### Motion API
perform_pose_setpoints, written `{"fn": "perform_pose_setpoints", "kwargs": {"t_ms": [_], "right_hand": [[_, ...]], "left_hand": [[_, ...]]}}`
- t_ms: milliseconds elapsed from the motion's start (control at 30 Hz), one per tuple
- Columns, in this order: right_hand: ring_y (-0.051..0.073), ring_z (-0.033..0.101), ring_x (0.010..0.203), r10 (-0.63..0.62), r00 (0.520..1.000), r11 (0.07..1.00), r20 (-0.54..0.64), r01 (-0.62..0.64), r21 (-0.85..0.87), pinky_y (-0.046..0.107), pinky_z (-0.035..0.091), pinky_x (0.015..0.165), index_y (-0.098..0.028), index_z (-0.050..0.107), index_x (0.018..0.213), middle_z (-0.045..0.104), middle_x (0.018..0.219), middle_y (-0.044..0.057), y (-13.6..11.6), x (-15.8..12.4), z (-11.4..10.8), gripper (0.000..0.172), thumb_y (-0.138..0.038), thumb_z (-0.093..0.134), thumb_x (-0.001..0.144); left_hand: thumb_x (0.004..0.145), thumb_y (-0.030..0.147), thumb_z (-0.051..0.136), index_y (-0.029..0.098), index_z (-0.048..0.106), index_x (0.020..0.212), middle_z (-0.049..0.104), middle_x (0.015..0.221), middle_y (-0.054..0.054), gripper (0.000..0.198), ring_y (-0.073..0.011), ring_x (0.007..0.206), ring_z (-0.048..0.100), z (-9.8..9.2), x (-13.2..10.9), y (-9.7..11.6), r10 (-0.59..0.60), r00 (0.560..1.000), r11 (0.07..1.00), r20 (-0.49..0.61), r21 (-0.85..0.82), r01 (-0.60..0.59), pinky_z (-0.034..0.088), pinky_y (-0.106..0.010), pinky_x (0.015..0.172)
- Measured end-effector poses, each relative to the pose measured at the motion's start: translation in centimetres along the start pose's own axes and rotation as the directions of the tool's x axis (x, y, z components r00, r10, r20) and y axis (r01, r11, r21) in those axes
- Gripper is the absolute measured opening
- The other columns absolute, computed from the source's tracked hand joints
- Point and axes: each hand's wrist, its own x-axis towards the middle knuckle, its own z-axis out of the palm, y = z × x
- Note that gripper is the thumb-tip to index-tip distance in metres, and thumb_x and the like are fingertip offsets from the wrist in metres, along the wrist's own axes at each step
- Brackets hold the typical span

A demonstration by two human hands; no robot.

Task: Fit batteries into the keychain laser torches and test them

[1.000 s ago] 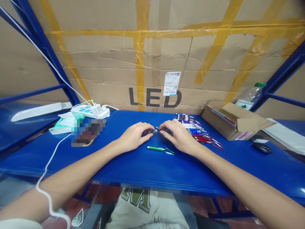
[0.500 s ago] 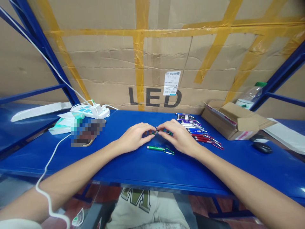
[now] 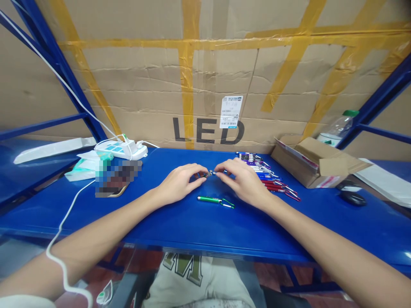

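Note:
My left hand (image 3: 180,183) and my right hand (image 3: 239,180) rest on the blue table (image 3: 192,222), fingertips meeting over a small keychain flashlight (image 3: 209,174). Each hand pinches one end of it; most of it is hidden by the fingers. A green keychain flashlight (image 3: 215,200) with a carabiner clip lies on the table just in front of my hands. To the right of my right hand, several red, blue and purple keychain flashlights (image 3: 266,176) lie in a row.
An open cardboard box (image 3: 316,167) and a plastic bottle (image 3: 335,127) stand at the right. A black mouse (image 3: 353,198) lies beyond. A white power strip (image 3: 123,149) with cables and a tissue pack (image 3: 81,169) sit at the left. A cardboard wall marked LED (image 3: 208,85) closes the back.
My fingertips shifted slightly on the small flashlight between them; the hands stayed in place. Everything else on the table is as before.

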Motion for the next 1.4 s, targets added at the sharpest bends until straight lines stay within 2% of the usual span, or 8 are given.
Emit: {"fn": "perform_pose_setpoints", "kwargs": {"t_ms": [200, 467, 667, 767, 867, 967, 1233, 1400], "right_hand": [[0.03, 0.062, 0.091, 0.15, 0.988, 0.952, -0.019, -0.15, -0.269, 0.041, 0.042, 0.084, -0.021, 0.068, 0.099, 0.078, 0.099, 0.009, 1.9, 0.0, -0.3, 0.011, -0.02, 0.06, 0.106], [0.03, 0.064, 0.093, 0.151, 0.958, 0.947, 0.244, -0.069, -0.314, 0.041, 0.043, 0.086, -0.02, 0.07, 0.096, 0.075, 0.098, 0.01, 2.5, -0.4, 0.4, 0.008, -0.023, 0.068, 0.103], [0.028, 0.064, 0.094, 0.139, 0.963, 0.981, 0.233, -0.102, -0.162, 0.04, 0.046, 0.087, -0.021, 0.07, 0.097, 0.074, 0.099, 0.008, 2.0, -0.3, 0.6, 0.006, -0.02, 0.068, 0.103], [0.026, 0.063, 0.094, 0.113, 0.984, 0.993, 0.136, -0.115, 0.005, 0.039, 0.047, 0.087, -0.023, 0.07, 0.101, 0.074, 0.101, 0.006, 1.1, 0.0, 0.2, 0.006, -0.025, 0.066, 0.105], [0.023, 0.063, 0.092, 0.047, 0.999, 0.985, 0.023, -0.05, 0.165, 0.038, 0.047, 0.087, -0.023, 0.07, 0.102, 0.074, 0.101, 0.005, 0.0, 0.2, -0.2, 0.011, -0.03, 0.064, 0.108], [0.022, 0.063, 0.091, 0.011, 1.0, 0.972, -0.026, -0.005, 0.236, 0.037, 0.048, 0.087, -0.024, 0.071, 0.104, 0.074, 0.1, 0.005, -0.6, 0.2, -0.4, 0.012, -0.032, 0.063, 0.108], [0.023, 0.062, 0.092, 0.066, 0.997, 0.969, 0.036, -0.073, 0.237, 0.038, 0.048, 0.086, -0.024, 0.068, 0.105, 0.075, 0.103, 0.006, -0.5, 0.2, -0.1, 0.014, -0.034, 0.059, 0.109], [0.022, 0.063, 0.089, 0.142, 0.986, 0.953, 0.087, -0.16, 0.256, 0.035, 0.047, 0.081, -0.024, 0.065, 0.104, 0.073, 0.098, 0.004, -0.2, 0.1, 0.1, 0.01, -0.032, 0.06, 0.108]], "left_hand": [[0.107, 0.031, 0.062, 0.023, 0.07, 0.122, 0.076, 0.118, -0.004, 0.019, -0.02, 0.099, 0.072, 0.0, 0.0, 0.0, -0.033, 0.999, 0.999, -0.012, 0.011, 0.034, 0.055, -0.035, 0.09], [0.108, 0.032, 0.062, 0.023, 0.069, 0.124, 0.076, 0.118, -0.004, 0.02, -0.0191, 0.094, 0.07, 0.0, 0.0, 0.2, -0.038, 0.999, 0.999, -0.007, 0.025, 0.038, 0.055, -0.034, 0.086], [0.108, 0.031, 0.062, 0.024, 0.068, 0.125, 0.076, 0.116, -0.004, 0.019, -0.0205, 0.098, 0.07, -0.1, 0.0, 0.3, -0.025, 1.0, 0.999, 0.015, 0.022, 0.024, 0.055, -0.033, 0.086], [0.108, 0.03, 0.062, 0.024, 0.068, 0.126, 0.075, 0.113, -0.004, 0.02, -0.0218, 0.102, 0.069, 0.0, -0.1, 0.2, -0.006, 0.999, 1.0, 0.035, 0.026, 0.005, 0.054, -0.034, 0.088], [0.108, 0.03, 0.061, 0.024, 0.068, 0.125, 0.074, 0.11, -0.004, 0.02, -0.0219, 0.101, 0.069, 0.1, -0.1, 0.1, 0.013, 0.999, 0.999, 0.046, 0.034, -0.014, 0.054, -0.035, 0.089], [0.108, 0.031, 0.061, 0.023, 0.068, 0.126, 0.072, 0.108, -0.005, 0.021, -0.0213, 0.099, 0.068, 0.1, -0.2, 0.3, 0.034, 0.999, 0.999, 0.041, 0.025, -0.035, 0.054, -0.036, 0.09], [0.109, 0.033, 0.059, 0.022, 0.068, 0.126, 0.068, 0.105, -0.005, 0.022, -0.0209, 0.098, 0.066, -0.1, -0.2, 0.6, 0.06, 0.998, 0.998, 0.009, 0.015, -0.06, 0.054, -0.035, 0.088], [0.111, 0.035, 0.054, 0.023, 0.066, 0.129, 0.065, 0.117, -0.007, 0.025, -0.0217, 0.105, 0.068, -0.2, -0.1, 0.5, 0.06, 0.998, 0.998, -0.005, 0.017, -0.06, 0.055, -0.035, 0.093]]}}
